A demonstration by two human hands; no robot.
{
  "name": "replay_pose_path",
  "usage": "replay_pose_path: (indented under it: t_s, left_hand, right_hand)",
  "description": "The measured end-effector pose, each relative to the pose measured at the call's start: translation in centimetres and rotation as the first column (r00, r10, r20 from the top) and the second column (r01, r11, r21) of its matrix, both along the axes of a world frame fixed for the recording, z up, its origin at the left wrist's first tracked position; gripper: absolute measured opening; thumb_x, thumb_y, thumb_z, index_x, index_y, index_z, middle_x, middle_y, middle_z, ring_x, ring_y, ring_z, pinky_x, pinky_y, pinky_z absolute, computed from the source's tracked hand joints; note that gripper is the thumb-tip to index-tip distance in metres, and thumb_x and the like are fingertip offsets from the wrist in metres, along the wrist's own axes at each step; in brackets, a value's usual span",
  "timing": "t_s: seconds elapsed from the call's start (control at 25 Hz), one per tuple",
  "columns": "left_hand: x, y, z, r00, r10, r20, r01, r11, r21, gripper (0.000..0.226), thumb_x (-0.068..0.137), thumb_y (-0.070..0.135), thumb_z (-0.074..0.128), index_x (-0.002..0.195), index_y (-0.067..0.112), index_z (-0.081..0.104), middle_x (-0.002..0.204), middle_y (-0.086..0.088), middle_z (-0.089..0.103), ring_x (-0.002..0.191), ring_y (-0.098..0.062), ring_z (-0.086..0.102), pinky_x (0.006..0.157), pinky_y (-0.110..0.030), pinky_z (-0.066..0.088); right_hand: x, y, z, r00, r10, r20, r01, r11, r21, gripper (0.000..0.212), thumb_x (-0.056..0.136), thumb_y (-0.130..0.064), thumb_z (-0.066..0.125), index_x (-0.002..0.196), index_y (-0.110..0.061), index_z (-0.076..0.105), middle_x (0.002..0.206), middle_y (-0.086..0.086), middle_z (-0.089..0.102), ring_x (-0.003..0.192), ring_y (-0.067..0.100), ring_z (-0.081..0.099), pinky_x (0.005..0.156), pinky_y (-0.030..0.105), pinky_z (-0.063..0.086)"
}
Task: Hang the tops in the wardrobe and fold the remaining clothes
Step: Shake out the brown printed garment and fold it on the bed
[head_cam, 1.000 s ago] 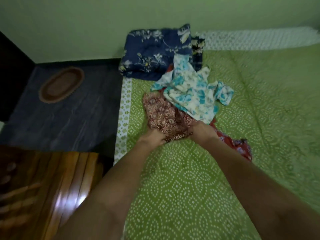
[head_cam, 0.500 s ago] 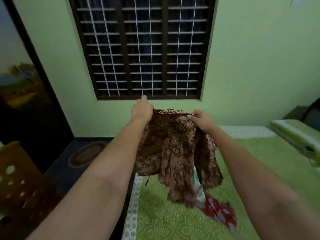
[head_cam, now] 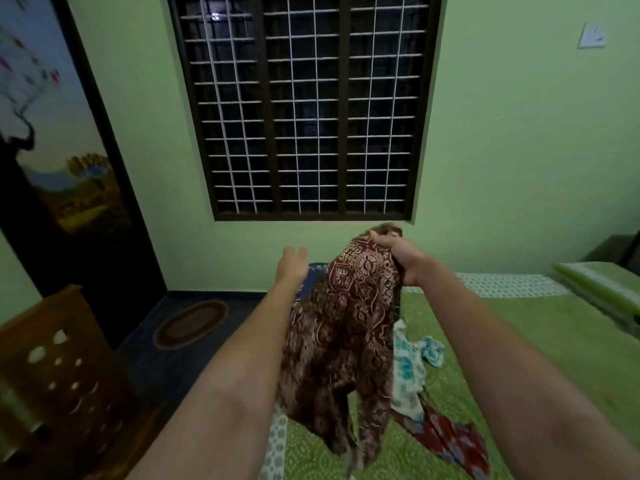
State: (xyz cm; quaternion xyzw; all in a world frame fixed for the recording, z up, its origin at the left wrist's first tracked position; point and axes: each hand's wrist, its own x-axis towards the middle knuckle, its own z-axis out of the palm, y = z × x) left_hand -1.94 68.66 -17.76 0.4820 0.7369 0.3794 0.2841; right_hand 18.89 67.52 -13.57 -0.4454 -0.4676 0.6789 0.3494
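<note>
The fingers of the right hand (head_cam: 403, 259) are curled tight over a gathered bunch of fabric at the top of the brown patterned top (head_cam: 346, 327), thumb side toward the window, so the whole garment hangs from that one fist. The left hand (head_cam: 292, 266) holds nothing: its fingers are straight and loosely spread, reaching forward just beside the cloth without touching it. From the fist the top drops in a crumpled column between the two forearms, its lower edge trailing just above the green bedspread (head_cam: 554, 358). Behind and to the right of it the blue-and-white floral garment (head_cam: 410, 368) and the red printed garment (head_cam: 446, 434) lie in a loose heap on the bed, with a dark blue floral cloth (head_cam: 311, 277) partly hidden behind the left wrist. The step in hand looks like opening the top out so it can go on a hanger; no hanger shows. To do that well, the free hand should find the other shoulder seam or the collar edge rather than a random fold, then both hands should spread apart and give one shake so the sleeves fall free. Bunched as it is, the front and back cannot be told apart.
</note>
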Motion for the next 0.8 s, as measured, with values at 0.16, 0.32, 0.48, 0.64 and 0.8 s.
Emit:
replay_pose_path:
  t_s: [0.16,0.32,0.48,0.64,0.8]
  left_hand:
    - [0.1,-1.0,-1.6,0.971,-0.231,0.062,0.205,0.938,0.281,0.042,0.103,0.039,0.033,0.134,0.015,0.048,0.14,-0.006,0.049,0.129,-0.023,0.044,0.101,-0.028,0.031]
    - [5.4,-0.8,3.0,0.749,-0.658,0.074,0.631,0.743,0.223,0.071,0.095,0.062,0.007,0.119,0.024,0.063,0.132,-0.005,0.058,0.126,-0.018,0.047,0.104,-0.029,0.026]
    - [6.1,0.9,0.0,0.778,-0.626,-0.05,0.627,0.779,0.013,0.095,0.067,0.093,0.025,0.093,0.013,0.068,0.095,-0.012,0.065,0.089,-0.023,0.06,0.087,-0.036,0.045]
    - [5.2,2.5,-0.8,0.818,-0.556,-0.15,0.572,0.814,0.1,0.054,0.086,0.052,0.06,0.052,0.019,0.036,0.049,0.003,0.035,0.043,-0.014,0.032,0.05,-0.024,0.034]
    - [2.3,1.6,-0.1,0.751,-0.647,-0.13,0.642,0.762,-0.083,0.05,0.069,0.063,0.065,0.058,0.02,0.042,0.065,0.0,0.047,0.058,-0.015,0.044,0.063,-0.026,0.039]
  right_hand:
    - [-0.3,0.9,0.2,0.885,0.22,0.411,-0.196,0.976,-0.1,0.029,0.091,-0.028,0.06,0.108,-0.005,0.065,0.108,0.018,0.069,0.101,0.034,0.065,0.09,0.043,0.052]
    - [-2.2,1.4,0.8,0.668,0.392,0.633,-0.39,0.908,-0.15,0.042,0.082,-0.022,0.072,0.119,-0.008,0.06,0.114,0.018,0.065,0.11,0.036,0.061,0.096,0.048,0.049]
    - [-0.1,2.8,0.6,0.622,0.422,0.659,-0.436,0.886,-0.157,0.057,0.073,-0.024,0.081,0.12,-0.003,0.059,0.116,0.019,0.066,0.111,0.036,0.061,0.1,0.048,0.047]
    - [4.8,4.0,-4.3,0.254,0.548,0.797,-0.436,0.8,-0.412,0.1,0.058,-0.043,0.09,0.138,-0.002,0.045,0.138,0.008,0.051,0.134,0.032,0.042,0.111,0.045,0.035]
    - [6.6,3.4,-4.1,-0.153,0.399,0.904,-0.282,0.859,-0.427,0.066,0.078,-0.034,0.077,0.128,0.002,0.056,0.133,0.017,0.056,0.115,0.032,0.057,0.104,0.043,0.042]
